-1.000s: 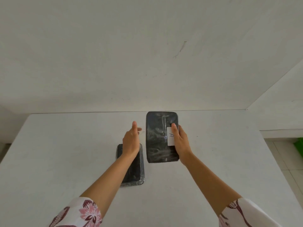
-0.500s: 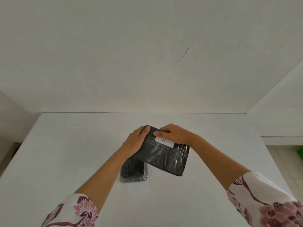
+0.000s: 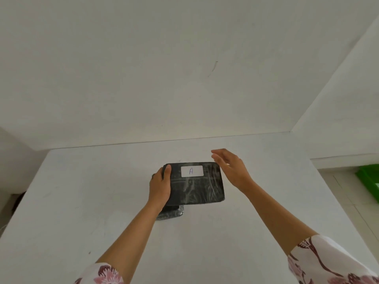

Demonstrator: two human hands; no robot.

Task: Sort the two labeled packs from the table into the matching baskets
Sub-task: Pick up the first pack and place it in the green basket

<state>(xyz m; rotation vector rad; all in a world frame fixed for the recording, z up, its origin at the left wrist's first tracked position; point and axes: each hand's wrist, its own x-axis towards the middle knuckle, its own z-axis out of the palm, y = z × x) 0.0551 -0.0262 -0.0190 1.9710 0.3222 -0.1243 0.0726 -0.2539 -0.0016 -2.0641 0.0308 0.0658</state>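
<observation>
The left hand [image 3: 161, 187] has the pack marked A [image 3: 196, 186], its grip closed on the pack's left edge, thumb lying across the top near the far corner. The pack sits flat in the air above the middle of the white counter [image 3: 82, 201], long side running left to right, dark and wrapped in shiny clear film. Its white label [image 3: 192, 171] faces up near the far edge, a handwritten A plain to read. The right hand [image 3: 230, 168] is off the pack, grip loose and empty, fingers spread and slightly curled just beside the pack's far right corner; whether a fingertip brushes the wrap there, I cannot tell. Underneath, the second pack [image 3: 171, 213] lies on the counter, only its near end peeking out below the left wrist, its label hidden. Both forearms reach in from the bottom, floral sleeves [image 3: 328, 261] at the elbows. Off to the far right, down on the tiled floor, a green basket [image 3: 369, 181] shows at the frame's edge.
</observation>
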